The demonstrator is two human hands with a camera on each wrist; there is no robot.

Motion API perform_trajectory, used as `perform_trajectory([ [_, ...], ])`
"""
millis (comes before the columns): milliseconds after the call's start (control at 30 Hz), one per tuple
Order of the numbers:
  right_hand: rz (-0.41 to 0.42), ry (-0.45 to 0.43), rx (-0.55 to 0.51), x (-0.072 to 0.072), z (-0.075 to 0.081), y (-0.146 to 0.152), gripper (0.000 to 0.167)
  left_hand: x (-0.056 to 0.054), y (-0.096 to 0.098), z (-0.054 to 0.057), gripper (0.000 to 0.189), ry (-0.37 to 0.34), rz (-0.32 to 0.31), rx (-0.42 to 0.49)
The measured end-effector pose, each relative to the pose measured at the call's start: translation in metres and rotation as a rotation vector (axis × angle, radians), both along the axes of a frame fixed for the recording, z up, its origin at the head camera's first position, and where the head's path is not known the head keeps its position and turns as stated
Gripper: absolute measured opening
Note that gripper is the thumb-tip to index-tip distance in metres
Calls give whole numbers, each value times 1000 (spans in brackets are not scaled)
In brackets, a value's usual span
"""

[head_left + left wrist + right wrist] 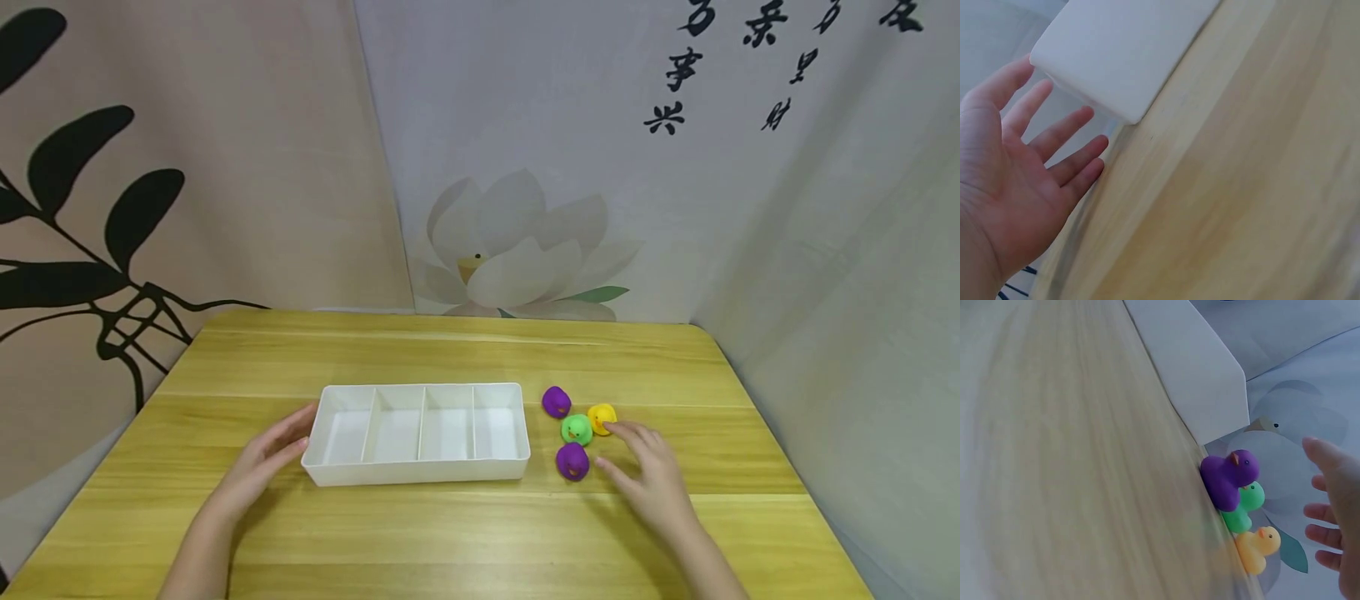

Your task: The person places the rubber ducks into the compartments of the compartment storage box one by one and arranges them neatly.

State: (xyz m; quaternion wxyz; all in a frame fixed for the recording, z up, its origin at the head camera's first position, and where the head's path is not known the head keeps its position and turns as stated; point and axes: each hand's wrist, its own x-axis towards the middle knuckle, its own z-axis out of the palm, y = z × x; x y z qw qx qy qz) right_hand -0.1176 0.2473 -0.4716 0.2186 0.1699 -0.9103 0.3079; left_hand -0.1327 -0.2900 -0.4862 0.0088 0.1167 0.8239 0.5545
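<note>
A white box (420, 472) with a row of several compartments lies on the wooden table, nothing visible inside it. At its left end is my left hand (262, 458), fingers extended, the thumb and fingertips at the box's side; in the left wrist view the left hand (1029, 169) has its fingers spread beside the box corner (1104, 62). Right of the box sit two purple rubber ducks (557, 402), a green rubber duck (577, 429) and a yellow rubber duck (602, 418). My right hand (654, 479) hovers beside them with relaxed fingers, the index fingertip by the yellow duck, holding nothing.
The wooden table (420, 542) extends around the box and ducks. Behind it hangs a pale cloth backdrop (525, 125) with a printed flower and dark characters. A dark leafy plant print (82, 158) shows at the left.
</note>
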Motion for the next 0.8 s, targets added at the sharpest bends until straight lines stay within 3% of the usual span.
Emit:
perform_trajectory([
  [333,42,-71,-25,-2,-13,-8,44,-1,-4,-7,47,-19,-24,51],
  [800,88,-218,-163,-5,-24,-13,37,-1,-2,-11,47,-40,-22,101],
])
